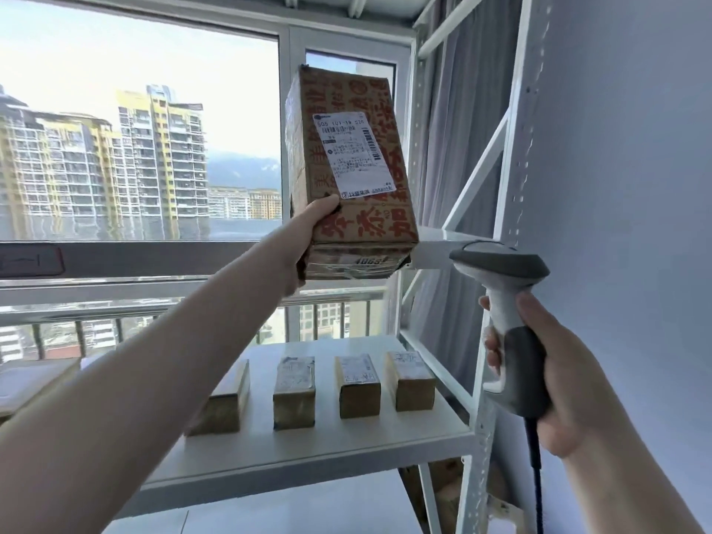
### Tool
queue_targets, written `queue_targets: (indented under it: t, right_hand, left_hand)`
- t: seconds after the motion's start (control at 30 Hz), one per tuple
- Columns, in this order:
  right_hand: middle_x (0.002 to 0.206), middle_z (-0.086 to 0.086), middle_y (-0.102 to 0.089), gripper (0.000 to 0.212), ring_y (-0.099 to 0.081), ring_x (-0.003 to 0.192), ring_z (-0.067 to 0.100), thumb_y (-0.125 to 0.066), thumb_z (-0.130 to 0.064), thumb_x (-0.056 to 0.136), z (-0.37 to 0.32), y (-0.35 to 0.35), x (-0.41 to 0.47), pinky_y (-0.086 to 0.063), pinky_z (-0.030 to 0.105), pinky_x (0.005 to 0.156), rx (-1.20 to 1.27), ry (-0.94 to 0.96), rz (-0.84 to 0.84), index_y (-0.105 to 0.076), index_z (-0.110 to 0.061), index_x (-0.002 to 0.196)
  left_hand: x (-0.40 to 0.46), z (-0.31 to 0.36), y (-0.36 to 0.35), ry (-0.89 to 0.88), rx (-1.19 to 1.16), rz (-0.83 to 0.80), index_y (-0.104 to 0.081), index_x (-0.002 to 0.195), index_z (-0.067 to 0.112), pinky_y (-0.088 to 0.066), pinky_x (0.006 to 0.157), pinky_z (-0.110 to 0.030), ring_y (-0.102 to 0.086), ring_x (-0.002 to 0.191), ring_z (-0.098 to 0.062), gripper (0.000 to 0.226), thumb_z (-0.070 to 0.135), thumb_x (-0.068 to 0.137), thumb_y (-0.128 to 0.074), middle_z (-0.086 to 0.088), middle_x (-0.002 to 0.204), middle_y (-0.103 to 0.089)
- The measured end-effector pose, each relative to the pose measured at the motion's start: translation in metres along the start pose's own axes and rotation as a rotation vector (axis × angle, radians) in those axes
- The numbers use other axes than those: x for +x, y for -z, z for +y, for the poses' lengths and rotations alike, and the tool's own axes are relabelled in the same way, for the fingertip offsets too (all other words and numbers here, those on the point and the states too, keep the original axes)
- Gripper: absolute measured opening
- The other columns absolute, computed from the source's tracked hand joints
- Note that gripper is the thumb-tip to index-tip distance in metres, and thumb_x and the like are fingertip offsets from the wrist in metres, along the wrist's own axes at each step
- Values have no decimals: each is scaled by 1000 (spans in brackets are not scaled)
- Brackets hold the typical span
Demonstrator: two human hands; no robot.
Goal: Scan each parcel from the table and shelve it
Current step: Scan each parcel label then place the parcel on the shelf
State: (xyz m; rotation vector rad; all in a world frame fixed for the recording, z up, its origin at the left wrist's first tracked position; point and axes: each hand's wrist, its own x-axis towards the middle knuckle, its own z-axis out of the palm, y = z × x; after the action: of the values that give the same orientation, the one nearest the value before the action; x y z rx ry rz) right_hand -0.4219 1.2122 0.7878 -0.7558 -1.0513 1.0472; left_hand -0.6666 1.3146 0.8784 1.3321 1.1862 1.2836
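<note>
Obs.: the left hand (308,233) holds a brown corrugated cardboard parcel printed with red Chinese characters (346,175) up at arm's length, tilted, in front of the window and just beside the upper white metal shelf (454,240). Its lower right corner is at the shelf's edge; whether it touches cannot be told. The thumb lies on the front face near the lower left corner, and the fingers are hidden behind the box, so the hand appears wrapped round that corner.

Right hand (539,364): fingers curled fully round the handle of a grey-and-white corded handheld barcode scanner (504,302), head pointing up and to the left.

Handling, as a judgement: held aloft one-handed from a low corner, so probably light. The card looks stiff, though its edges are scuffed and the tape wrinkled. A grip at a corner or across the bottom edge seems safest; the taped faces may be slick.

Writing: a white shipping label (352,156) on the front face carries barcodes and a top line that reads roughly "505 101-19"; the finer print is too small to read. Digits on the underside are blurred, perhaps "4065".

Lower white shelf board (346,452): four small brown cardboard parcels (327,391) stand in a row, labels uppermost, unreadable.
</note>
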Motion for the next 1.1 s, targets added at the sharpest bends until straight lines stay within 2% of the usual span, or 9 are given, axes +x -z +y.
queue_targets:
  t: [0.23,0.4,0.57,0.6,0.67,0.7,0.77,0.97,1.1]
  right_hand:
    - [68,5,-61,57,-57,55,13,-63,-53,73,3,-3,17,-49,21,52,11,-75,-5,-67,-9,108]
    - [66,5,-62,53,-56,54,12,-63,-52,73,5,-8,19,-49,20,51,2,-104,-30,-68,-9,104]
    - [68,5,-63,54,-57,55,12,-63,-53,71,6,-13,22,-48,24,56,7,-117,-27,-70,-11,104]
    - [68,5,-63,55,-57,55,12,-63,-53,71,7,-14,22,-46,26,58,6,-115,-26,-70,-11,105]
    - [69,6,-63,56,-57,56,12,-64,-54,71,8,-16,24,-46,26,59,0,-111,-22,-70,-11,107]
    - [69,6,-63,58,-57,56,13,-64,-54,71,9,-16,25,-46,25,59,-1,-111,-19,-70,-10,109]
    - [69,6,-64,61,-57,57,13,-65,-54,71,11,-17,26,-47,25,60,-2,-108,-15,-69,-9,112]
    - [67,6,-63,59,-56,56,13,-64,-52,72,12,-16,29,-48,24,59,5,-107,1,-68,-8,112]
    - [66,4,-63,62,-57,55,12,-63,-54,73,12,-12,32,-46,25,56,1,-123,21,-66,-7,112]
  left_hand:
    - [17,42,0,144,47,70,-65,96,16,-52,91,-52,-71,85,-30,50,63,79,-70,-7,76,-77]
    - [19,71,-4,139,146,144,-55,80,15,-47,60,-39,-68,46,-26,39,52,92,-61,-7,51,-68]
    - [22,81,-11,51,256,182,-47,75,17,-58,69,-39,-63,47,-23,42,48,103,-43,-4,39,-59]
    - [24,81,-13,21,309,178,-48,79,14,-53,92,-43,-64,61,-26,46,52,103,-42,-8,47,-65]
    - [32,74,-14,-25,420,155,-52,104,10,-28,114,-53,-59,114,-33,54,63,94,-49,-20,111,-72]
    - [38,69,-12,-69,452,149,-48,126,14,-27,115,-51,-47,132,-34,63,64,89,-57,-18,139,-57]
    - [53,54,-4,-222,481,123,-19,155,27,-37,110,-45,-44,137,-29,97,48,81,-77,-11,149,-45]
    - [87,24,-9,-572,490,111,-34,134,20,-56,86,-34,-63,111,-21,80,29,75,-86,-7,126,-61]
    - [102,23,-36,-631,533,167,-35,132,20,-53,91,-42,-59,113,-25,78,33,75,-86,-5,125,-61]
